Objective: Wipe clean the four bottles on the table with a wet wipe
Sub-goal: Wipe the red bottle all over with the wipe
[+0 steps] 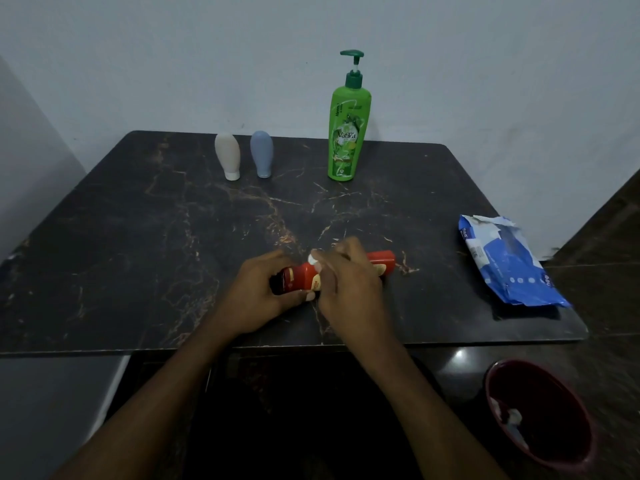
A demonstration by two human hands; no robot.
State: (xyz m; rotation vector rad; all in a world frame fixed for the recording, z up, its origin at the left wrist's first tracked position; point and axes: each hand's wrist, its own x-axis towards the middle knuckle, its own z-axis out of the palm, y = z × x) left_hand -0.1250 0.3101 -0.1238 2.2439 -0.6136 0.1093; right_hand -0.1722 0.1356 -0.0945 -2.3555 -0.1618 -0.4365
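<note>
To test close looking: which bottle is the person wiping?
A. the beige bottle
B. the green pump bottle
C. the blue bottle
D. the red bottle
D: the left hand grips the red bottle, held sideways, while the right hand holds a white wet wipe against it.

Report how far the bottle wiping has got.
Done: unclear; white scraps lie in the bin. In hand: the left hand holds the red bottle sideways while the right hand presses a wet wipe on it. Left: the beige bottle, blue bottle and green pump bottle stand at the back; whether wiped, I cannot tell.
</note>
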